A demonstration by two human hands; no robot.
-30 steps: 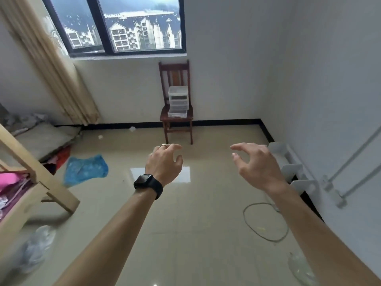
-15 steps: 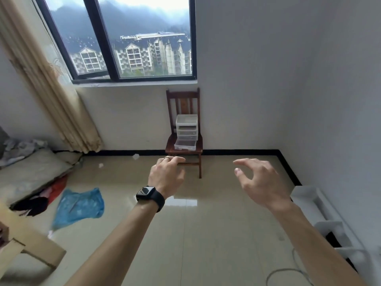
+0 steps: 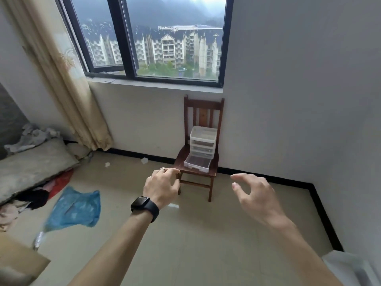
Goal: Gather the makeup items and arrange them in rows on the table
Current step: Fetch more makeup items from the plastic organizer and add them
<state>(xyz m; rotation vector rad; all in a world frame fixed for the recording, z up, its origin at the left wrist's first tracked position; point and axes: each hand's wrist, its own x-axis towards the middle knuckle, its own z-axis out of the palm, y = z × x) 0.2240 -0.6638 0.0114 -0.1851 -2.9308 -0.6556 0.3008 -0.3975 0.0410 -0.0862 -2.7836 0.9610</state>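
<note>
A small white plastic drawer unit [image 3: 202,144] stands on a dark wooden chair [image 3: 196,174] against the far wall below the window; its bottom drawer is pulled out. No makeup items can be made out. My left hand [image 3: 161,187], with a black watch at the wrist and a ring, hovers in the air with loosely curled fingers and holds nothing. My right hand [image 3: 256,197] is raised beside it, fingers spread and bent, also with nothing in it. Both hands are well short of the chair.
A blue plastic bag [image 3: 75,209] lies on the tiled floor at left, beside a grey mattress [image 3: 31,168] with clothes. A beige curtain [image 3: 61,79] hangs left of the window. A white object [image 3: 350,269] sits low at right, a cardboard edge [image 3: 18,263] low at left.
The view has tilted upward and drawn closer to the chair, so the window fills more of the frame. Both hands have kept the same raised, loosely curled pose.
</note>
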